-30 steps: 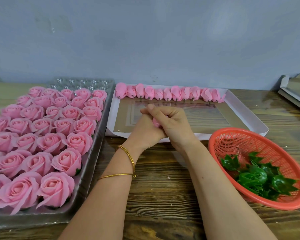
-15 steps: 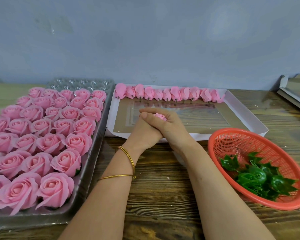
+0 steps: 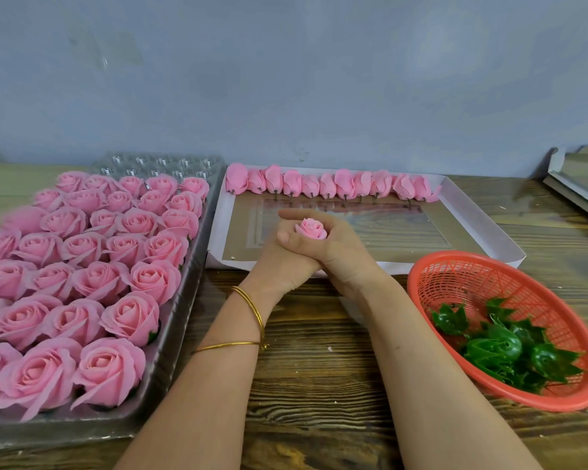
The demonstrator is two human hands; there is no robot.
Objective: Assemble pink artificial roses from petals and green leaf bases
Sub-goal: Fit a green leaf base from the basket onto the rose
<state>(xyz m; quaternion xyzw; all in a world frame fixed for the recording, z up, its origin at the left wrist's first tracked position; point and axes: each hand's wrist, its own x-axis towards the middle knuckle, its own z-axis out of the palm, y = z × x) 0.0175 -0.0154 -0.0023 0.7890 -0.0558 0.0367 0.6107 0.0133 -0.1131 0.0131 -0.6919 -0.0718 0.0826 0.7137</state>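
At frame centre, left hand [image 3: 280, 262] and right hand [image 3: 340, 252] clasping together, closing around one pink rosebud [image 3: 311, 228] over white box [image 3: 482, 228]. Wooden desk [image 3: 319, 385] lying below grey-blue wall [image 3: 286, 79]. Twelve or so petal buds [image 3: 330, 183] lining box's far edge. Finished roses [image 3: 82, 266] filling tray [image 3: 170, 337] at left; about five green leaf bases [image 3: 503, 347] sitting in red basket [image 3: 510, 276] at right.

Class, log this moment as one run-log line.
hands: left and right clasped on rosebud | finished roses: left tray | leaf bases: red basket
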